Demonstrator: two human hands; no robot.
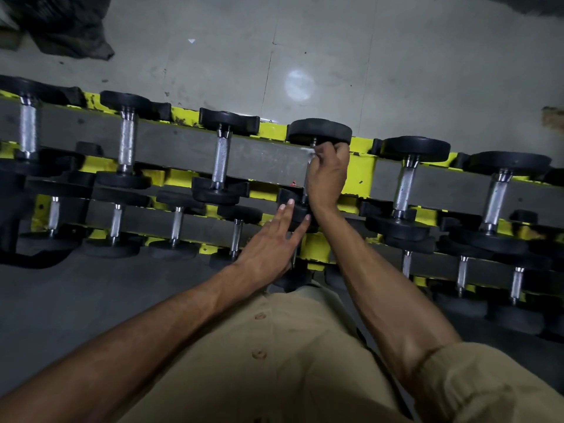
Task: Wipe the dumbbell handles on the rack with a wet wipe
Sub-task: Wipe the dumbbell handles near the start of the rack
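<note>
Found the right hand curled tight round the handle of the fourth dumbbell from the left on the upper tier of the yellow rack. Wet wipe trapped under its fingers, showing white at the far end of the grip, just below the far head. Noted the left hand with fingers straight and slightly spread, tips touching the near head of the same dumbbell, holding nothing. Recorded the handle's long axis as running near to far, away from the body, and all but hidden by the gripping hand. Judged the wipe to sit at the far limit of the handle, so the next stroke likely draws back along that axis toward the near head. Marked the neighbouring handle to the right, parallel, as closest to the right hand.
</note>
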